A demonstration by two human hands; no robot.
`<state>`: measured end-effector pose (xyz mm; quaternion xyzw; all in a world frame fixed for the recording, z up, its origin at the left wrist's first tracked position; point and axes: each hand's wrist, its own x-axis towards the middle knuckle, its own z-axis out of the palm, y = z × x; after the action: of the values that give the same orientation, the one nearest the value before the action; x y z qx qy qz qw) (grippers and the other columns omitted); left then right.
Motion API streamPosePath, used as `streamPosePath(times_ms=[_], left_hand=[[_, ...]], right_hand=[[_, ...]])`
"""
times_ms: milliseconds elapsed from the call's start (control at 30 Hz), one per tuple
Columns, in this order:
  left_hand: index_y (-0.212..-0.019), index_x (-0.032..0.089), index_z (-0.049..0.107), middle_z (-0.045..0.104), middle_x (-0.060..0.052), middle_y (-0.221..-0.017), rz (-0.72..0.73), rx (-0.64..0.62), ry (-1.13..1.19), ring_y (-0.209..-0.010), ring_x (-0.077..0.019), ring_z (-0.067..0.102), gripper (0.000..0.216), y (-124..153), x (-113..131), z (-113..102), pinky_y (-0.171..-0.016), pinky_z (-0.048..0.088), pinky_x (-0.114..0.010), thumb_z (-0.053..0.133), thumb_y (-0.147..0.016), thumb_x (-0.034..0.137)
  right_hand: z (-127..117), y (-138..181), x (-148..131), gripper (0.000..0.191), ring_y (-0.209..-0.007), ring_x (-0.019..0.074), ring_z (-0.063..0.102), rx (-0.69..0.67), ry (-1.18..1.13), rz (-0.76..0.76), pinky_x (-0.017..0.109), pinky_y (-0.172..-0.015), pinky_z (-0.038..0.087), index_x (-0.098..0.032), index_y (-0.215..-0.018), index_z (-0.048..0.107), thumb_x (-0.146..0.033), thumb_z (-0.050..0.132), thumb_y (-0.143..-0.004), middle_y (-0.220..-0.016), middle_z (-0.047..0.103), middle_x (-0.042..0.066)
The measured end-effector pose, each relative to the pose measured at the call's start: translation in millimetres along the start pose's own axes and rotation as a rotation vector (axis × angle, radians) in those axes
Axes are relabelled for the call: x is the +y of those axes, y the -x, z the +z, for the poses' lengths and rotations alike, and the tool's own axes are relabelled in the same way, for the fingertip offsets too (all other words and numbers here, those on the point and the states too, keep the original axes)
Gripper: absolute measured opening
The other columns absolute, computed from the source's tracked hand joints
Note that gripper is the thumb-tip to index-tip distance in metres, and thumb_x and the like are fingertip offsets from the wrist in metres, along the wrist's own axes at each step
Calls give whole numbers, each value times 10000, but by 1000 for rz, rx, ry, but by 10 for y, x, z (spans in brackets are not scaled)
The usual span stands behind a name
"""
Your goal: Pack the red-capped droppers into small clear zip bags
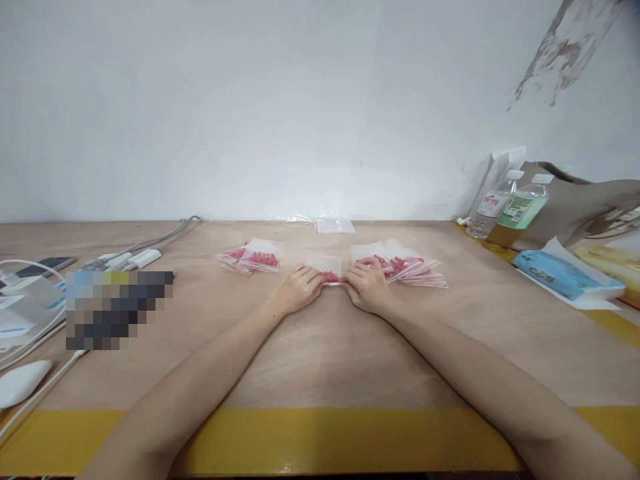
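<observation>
Fingers of both hands pinch one small clear bag of red pieces (329,273) flat on the counter (320,360): the left hand (299,289) grips its left edge, the right hand (369,287) its right edge, and the bag lies between them near the middle of the counter. The plastic looks thin and slick, so a pull that is uneven across the two hands could, I judge, slide it out of one grip or crease the top edge. The right hand sits touching a loose pile of similar bags (405,268); a sideways sweep of that wrist could scatter them. Another pile of bags (253,259) lies just beyond the left hand, apart from it, and seems less exposed.
</observation>
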<state>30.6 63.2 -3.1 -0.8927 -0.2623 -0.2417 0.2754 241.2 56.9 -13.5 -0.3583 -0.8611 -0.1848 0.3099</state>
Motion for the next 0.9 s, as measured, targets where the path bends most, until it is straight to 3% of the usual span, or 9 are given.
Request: streamPosePath(times_ms=[200, 433, 700, 800, 900], left_hand=[[-773, 144, 568, 595, -59, -714, 12, -12, -62, -702, -171, 562, 243, 152, -114, -125, -643, 408, -303, 361, -894, 186], [-719, 142, 545, 582, -60, -685, -35, -39, -58, -675, -172, 548, 284, 202, -155, -79, -639, 400, -297, 344, -912, 197], [-682, 146, 547, 578, -42, -657, -38, 27, -8, -651, -155, 541, 321, 227, -147, -50, -631, 399, -276, 363, -924, 250], [-745, 153, 577, 614, -47, -736, -45, -36, 58, -728, -164, 561, 299, 211, -131, -87, -705, 412, -293, 391, -914, 316], [-965, 166, 576, 615, -84, -998, -159, -103, 38, -966, -224, 534, 323, 196, -199, -164, -890, 358, -385, 449, -862, 444]], right_hand=[[-18, 43, 64, 171, -780, 166, 499, 13, -10, 17, 374, -867, 198, -191, -749, 580, -187, 430, -830, -742, 638, 20], [-23, 54, 89, 174, -800, 167, 490, -9, 4, 5, 382, -877, 184, -195, -761, 582, -187, 424, -833, -750, 635, 19], [-59, 38, 59, 170, -846, 189, 488, -28, -34, -9, 329, -764, 260, -197, -911, 605, -294, 492, -829, -906, 637, 54], [-4, -9, 51, 129, -790, 165, 491, -4, -14, -65, 308, -719, 266, -200, -802, 623, -239, 502, -825, -847, 645, 34], [14, -102, 147, 194, -717, 143, 493, 42, 82, -112, 306, -685, 256, -184, -713, 605, -98, 459, -807, -786, 651, 25]])
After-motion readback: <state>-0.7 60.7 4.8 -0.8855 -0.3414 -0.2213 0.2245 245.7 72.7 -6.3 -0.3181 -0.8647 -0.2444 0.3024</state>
